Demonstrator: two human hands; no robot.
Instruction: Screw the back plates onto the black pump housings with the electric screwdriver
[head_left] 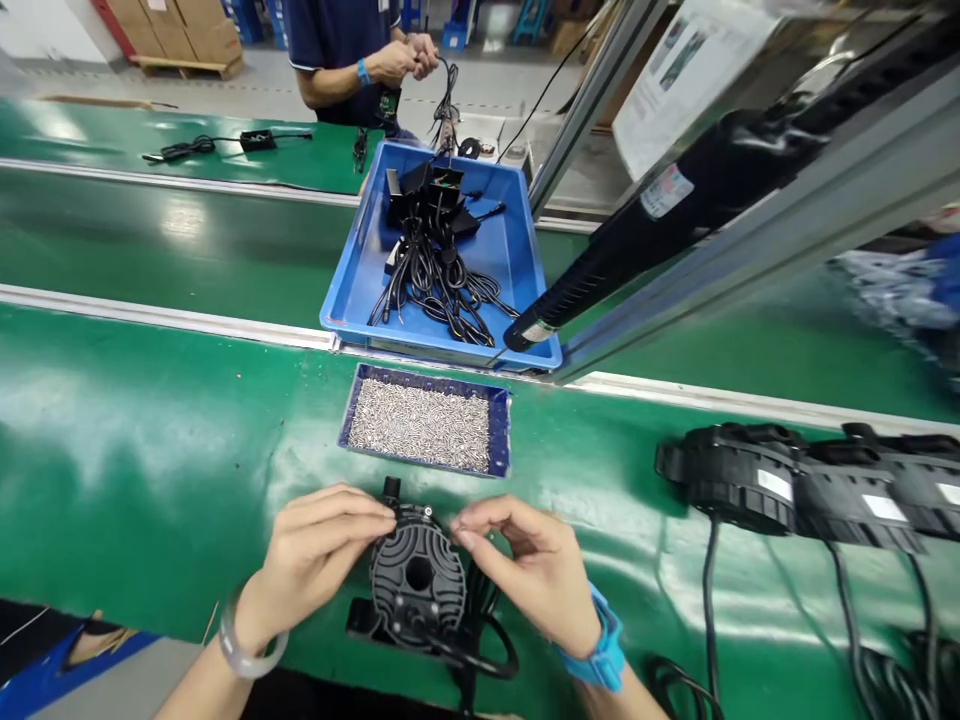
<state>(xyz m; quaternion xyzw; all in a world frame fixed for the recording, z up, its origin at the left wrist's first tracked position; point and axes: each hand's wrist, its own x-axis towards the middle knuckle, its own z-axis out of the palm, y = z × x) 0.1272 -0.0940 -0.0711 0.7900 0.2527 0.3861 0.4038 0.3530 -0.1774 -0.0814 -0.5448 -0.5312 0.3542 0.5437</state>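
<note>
A round black ribbed housing (418,580) with a dark hole in its middle and a cable lies on the green bench in front of me. One shiny screw (428,512) stands at its top edge. My left hand (319,545) is closed, its fingertips pressed together at the housing's upper left edge. At the upper right edge, my right hand (529,565) has thumb and forefinger in a pinch. Whatever either hand's fingertips hold is too small or hidden to make out. Just beyond the housing stands a dark blue tray (500,432) full of small silvery screws (420,420).
Behind the screws stands a blue bin (345,285) with black cables and boxes. A black tube (637,225) and metal post slant down at the right. Several black housings (739,480) with cables line the bench's right. A co-worker (337,60) handles cables across the bench.
</note>
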